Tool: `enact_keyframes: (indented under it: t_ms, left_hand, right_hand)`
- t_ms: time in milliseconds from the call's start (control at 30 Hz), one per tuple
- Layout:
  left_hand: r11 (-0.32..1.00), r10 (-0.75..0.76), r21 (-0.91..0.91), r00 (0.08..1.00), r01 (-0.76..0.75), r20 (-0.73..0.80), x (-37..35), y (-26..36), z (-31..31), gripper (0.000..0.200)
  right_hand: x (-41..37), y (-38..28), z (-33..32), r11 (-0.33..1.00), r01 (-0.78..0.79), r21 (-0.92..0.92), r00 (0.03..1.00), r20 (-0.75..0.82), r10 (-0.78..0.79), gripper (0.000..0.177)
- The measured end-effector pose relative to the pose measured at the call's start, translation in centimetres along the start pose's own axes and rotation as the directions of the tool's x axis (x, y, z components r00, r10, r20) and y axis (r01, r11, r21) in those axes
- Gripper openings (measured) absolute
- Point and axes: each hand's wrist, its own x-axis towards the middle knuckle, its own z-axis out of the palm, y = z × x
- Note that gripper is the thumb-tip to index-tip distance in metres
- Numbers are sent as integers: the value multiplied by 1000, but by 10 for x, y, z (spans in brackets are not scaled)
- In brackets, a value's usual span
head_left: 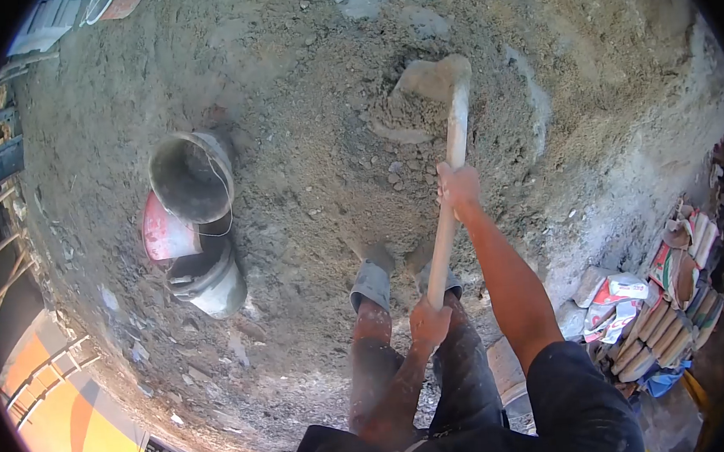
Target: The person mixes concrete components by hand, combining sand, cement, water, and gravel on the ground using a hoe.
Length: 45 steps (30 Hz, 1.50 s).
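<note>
A worker is standing on a mound of grey sand and gravel (313, 145), gripping a long-handled hoe (451, 147) with both bare hands. The right hand (459, 189) is wrapping its fingers fully around the wooden handle about midway along its length, the arm reaching out straight from a dark sleeve. The left hand (429, 323) is closing tightly around the handle's near end, just above the knees. The hoe's mud-caked blade (434, 78) is resting on the heap ahead of the worker, its edge pressing into the loose mix. Both feet, in dusty grey footwear (372, 282), are standing in the material directly beneath the handle. Off to the left, three buckets are lying tipped together on the ground: a grey bucket (191, 178) with its mouth facing the camera, a red bucket (163, 233) touching it, and a second grey bucket (211, 280) below. Stacked cement bags (666, 304) are piling up at the right edge, well apart from the hoe.
</note>
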Motion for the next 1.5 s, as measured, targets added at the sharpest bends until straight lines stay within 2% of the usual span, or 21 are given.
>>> enact_keyframes:
  t_ms: [100, 167, 233, 300, 333, 367, 433, 467, 500, 533, 567, 700, 767, 867, 933, 1067, 1167, 1233, 1267, 1367, 1500]
  left_hand:
    - [993, -80, 82, 997, 79, 6, -49, -42, 4, 36]
    - [999, -40, 12, 999, 40, 30, -54, -16, -3, 34]
    - [996, 53, -69, 995, -47, 79, -39, 10, 4, 33]
    - [888, 401, -243, 916, -391, -6, 11, 73, 7, 31]
    - [877, 368, -372, 923, -304, 114, 42, 97, 14, 25]
    - [857, 353, -433, 931, -281, 94, 72, 118, 24, 21]
    - [884, 292, -413, 948, -217, 127, 101, 163, 20, 23]
    - [886, 286, -411, 952, -217, 113, 105, 158, 35, 23]
    - [889, 173, -450, 972, -86, 156, 95, 142, 53, 23]
    - [875, 59, -481, 976, 49, 207, 83, 124, 66, 23]
    - [958, 155, -253, 987, -138, 49, 71, 101, 72, 22]
    - [972, -60, -214, 987, 92, 151, -25, 75, 95, 35]
    - [983, -57, -170, 994, 71, 90, -57, 51, 99, 32]
    - [985, -103, -135, 994, 107, 41, -73, 44, 89, 31]
    - [987, -74, -141, 997, 77, 27, -48, 78, 64, 30]
    - [950, 212, -193, 960, -247, -184, 71, 130, 1, 26]
    - [944, 36, -322, 992, -74, -124, 77, 115, -2, 20]
    - [773, -270, -576, 960, 264, 78, 40, 94, 15, 17]
    - [736, -285, -599, 947, 314, 146, 28, 81, 21, 15]
    - [629, -370, -642, 895, 439, 249, -25, 40, 48, 13]
    - [678, -448, -524, 855, 515, 260, -72, 38, 88, 16]
  right_hand:
    - [-54, 38, -18, 993, -103, 59, 994, 43, 101, 14]
    - [-72, 17, -32, 990, -126, 59, 992, 10, 126, 13]
    - [-65, -31, -44, 992, 98, 77, 995, 1, -98, 10]
    - [-41, -107, -50, 948, 304, 99, 952, 2, -305, 11]
    - [-15, -136, -51, 901, 416, 122, 907, 10, -420, 14]
    - [10, -163, -48, 854, 515, 70, 857, -25, -515, 15]
    - [65, -181, -40, 838, 546, 2, 837, -28, -546, 17]
    - [89, -172, -35, 880, 460, -114, 886, -7, -464, 18]
    - [106, -150, -34, 909, 347, -231, 934, -2, -357, 20]
    - [116, -115, -36, 942, 269, -200, 961, -15, -277, 21]
    - [114, -84, -47, 963, 195, -187, 979, -25, -204, 23]
    - [38, -35, -102, 998, 47, -51, 996, 77, -43, 16]
    - [8, -5, -115, 998, 9, 70, 987, 159, -20, 12]
    - [-28, -14, -113, 999, -32, 32, 982, 185, 26, 12]
    - [-34, -58, -99, 985, 114, 129, 974, 183, -136, 10]
    - [17, -162, -10, 878, 445, 177, 869, 149, -471, 16]
    - [56, -128, 48, 943, 322, -81, 914, 286, -288, 15]
    - [51, -61, 68, 913, 239, -331, 943, 304, -137, 19]
    - [44, -33, 67, 867, 210, -452, 959, 266, -94, 20]
    - [8, 16, 40, 899, 161, -407, 945, 328, -20, 21]
    - [-9, 47, -31, 985, -12, -173, 919, 385, 79, 17]
